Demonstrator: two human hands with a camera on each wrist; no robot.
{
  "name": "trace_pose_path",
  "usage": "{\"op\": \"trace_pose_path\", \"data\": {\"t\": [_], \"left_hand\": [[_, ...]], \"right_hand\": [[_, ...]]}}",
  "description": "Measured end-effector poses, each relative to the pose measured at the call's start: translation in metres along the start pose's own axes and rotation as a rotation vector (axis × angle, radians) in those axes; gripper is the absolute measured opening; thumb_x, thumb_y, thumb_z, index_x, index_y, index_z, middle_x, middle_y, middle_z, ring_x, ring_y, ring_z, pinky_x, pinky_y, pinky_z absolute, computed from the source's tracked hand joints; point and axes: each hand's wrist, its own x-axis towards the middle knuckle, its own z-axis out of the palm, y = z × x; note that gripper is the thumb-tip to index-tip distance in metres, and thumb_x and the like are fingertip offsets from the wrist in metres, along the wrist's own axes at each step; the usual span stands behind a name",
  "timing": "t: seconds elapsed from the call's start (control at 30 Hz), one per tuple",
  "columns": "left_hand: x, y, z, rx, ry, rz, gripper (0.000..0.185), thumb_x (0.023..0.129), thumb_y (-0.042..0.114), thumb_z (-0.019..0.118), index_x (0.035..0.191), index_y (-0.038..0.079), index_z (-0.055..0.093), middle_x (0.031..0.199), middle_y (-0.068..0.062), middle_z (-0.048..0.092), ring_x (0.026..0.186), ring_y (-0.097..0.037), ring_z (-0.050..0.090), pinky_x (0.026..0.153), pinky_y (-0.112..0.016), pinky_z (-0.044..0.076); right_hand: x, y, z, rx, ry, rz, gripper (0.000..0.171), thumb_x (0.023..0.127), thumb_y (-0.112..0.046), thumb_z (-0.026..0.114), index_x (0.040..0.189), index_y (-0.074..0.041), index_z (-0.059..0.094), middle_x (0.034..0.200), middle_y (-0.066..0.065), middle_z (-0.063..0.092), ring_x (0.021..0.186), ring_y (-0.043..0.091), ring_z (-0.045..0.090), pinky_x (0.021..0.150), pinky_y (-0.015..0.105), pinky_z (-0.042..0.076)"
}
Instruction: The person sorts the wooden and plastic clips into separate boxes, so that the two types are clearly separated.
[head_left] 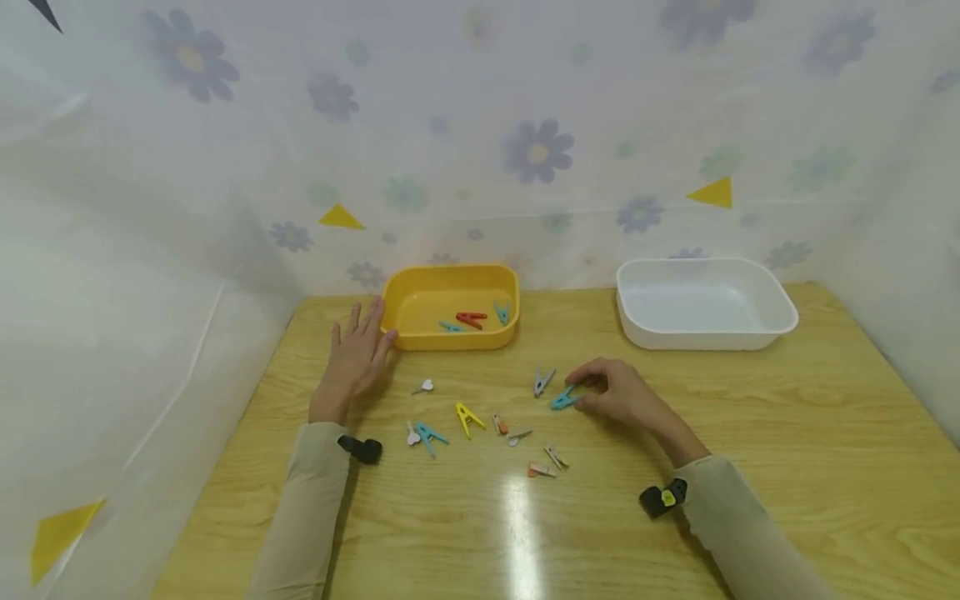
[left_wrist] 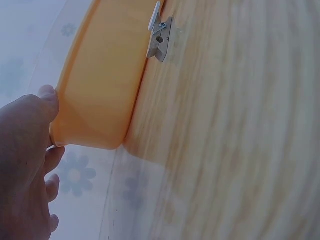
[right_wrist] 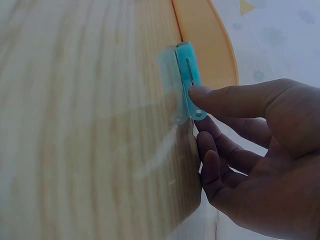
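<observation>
Flat and open, her left hand (head_left: 356, 354) steadied the yellow plastic tray (head_left: 450, 333), while her right hand (head_left: 618, 392) pinched a turquoise plastic clothespin (head_left: 562, 401) off the wooden table (head_left: 787, 433).

Tabletop (head_left: 787, 433) pale yellow woodgrain. Tray (head_left: 420, 333) yellow, holding red peg (head_left: 471, 317) and teal pegs. Second tray (head_left: 780, 321) white. Loose pegs: teal peg (head_left: 562, 400), yellow peg (head_left: 468, 417), grey peg (head_left: 542, 381). Backdrop (head_left: 225, 167) white, purple flowers, yellow triangles. Sleeves beige.

Yellow tray (head_left: 420, 337) left of white tray (head_left: 780, 321); clips (head_left: 468, 417) before.
</observation>
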Motion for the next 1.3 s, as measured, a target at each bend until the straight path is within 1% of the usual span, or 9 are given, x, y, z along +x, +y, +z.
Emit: {"op": "trace_pose_path", "data": {"t": [0.17, 0.27, 0.5, 0.67, 0.97, 1.13, 1.3], "left_hand": [[0.000, 0.000, 0.000, 0.002, 0.002, -0.001, 0.070, 0.112, 0.051, 0.021, 0.166, 0.010, 0.007, 0.172, -0.009, 0.009, 0.156, -0.042, 0.005, 0.117, -0.071, 0.001], [0.000, 0.000, 0.000, 0.001, 0.001, -0.001, 0.070, 0.112, 0.051, 0.022, 0.166, 0.009, 0.008, 0.172, -0.010, 0.009, 0.156, -0.042, 0.004, 0.117, -0.071, 0.000], [-0.001, 0.001, 0.000, -0.004, -0.020, -0.010, 0.072, 0.111, 0.053, 0.020, 0.166, 0.010, 0.006, 0.172, -0.010, 0.009, 0.157, -0.035, -0.004, 0.118, -0.069, -0.003], [-0.001, 0.001, 0.000, -0.008, -0.015, -0.010, 0.071, 0.111, 0.052, 0.021, 0.166, 0.010, 0.006, 0.172, -0.009, 0.008, 0.157, -0.035, -0.004, 0.118, -0.069, -0.005], [0.000, -0.001, 0.003, 0.007, -0.011, -0.011, 0.072, 0.111, 0.054, 0.019, 0.166, 0.010, 0.006, 0.172, -0.009, 0.008, 0.157, -0.036, -0.003, 0.118, -0.070, -0.001], [0.000, 0.000, 0.004, 0.006, -0.017, -0.012, 0.070, 0.111, 0.052, 0.021, 0.166, 0.010, 0.006, 0.172, -0.006, 0.006, 0.157, -0.039, 0.000, 0.118, -0.069, -0.003], [0.000, -0.001, 0.004, -0.006, -0.017, -0.016, 0.070, 0.111, 0.053, 0.021, 0.167, 0.012, 0.004, 0.173, -0.004, 0.004, 0.157, -0.035, -0.005, 0.119, -0.067, -0.007]], "right_hand": [[0.000, -0.002, 0.000, 0.001, 0.016, 0.009, 0.027, 0.086, -0.007, 0.083, 0.112, -0.004, 0.075, 0.111, 0.010, 0.070, 0.102, 0.027, 0.062, 0.090, 0.042, 0.050], [-0.001, -0.003, 0.000, 0.008, 0.028, 0.003, 0.025, 0.087, -0.006, 0.082, 0.111, -0.003, 0.075, 0.110, 0.010, 0.070, 0.100, 0.028, 0.063, 0.087, 0.040, 0.052], [-0.002, -0.004, 0.000, 0.036, 0.043, -0.008, 0.026, 0.088, -0.004, 0.081, 0.113, -0.001, 0.074, 0.113, 0.013, 0.071, 0.104, 0.031, 0.065, 0.091, 0.048, 0.054], [-0.003, -0.009, -0.002, 0.041, 0.069, -0.033, 0.026, 0.089, -0.004, 0.080, 0.114, 0.000, 0.073, 0.114, 0.013, 0.071, 0.103, 0.032, 0.065, 0.091, 0.050, 0.054], [-0.003, -0.018, -0.001, 0.049, 0.121, -0.065, 0.026, 0.090, -0.007, 0.079, 0.115, -0.002, 0.073, 0.114, 0.013, 0.071, 0.103, 0.031, 0.066, 0.086, 0.047, 0.056], [0.003, -0.023, 0.002, 0.051, 0.158, -0.075, 0.026, 0.092, -0.008, 0.078, 0.117, -0.003, 0.073, 0.116, 0.012, 0.071, 0.103, 0.031, 0.066, 0.084, 0.045, 0.057], [0.014, -0.032, 0.004, 0.035, 0.178, -0.100, 0.027, 0.092, -0.010, 0.078, 0.118, -0.006, 0.074, 0.117, 0.010, 0.069, 0.103, 0.030, 0.065, 0.081, 0.044, 0.058]]}}
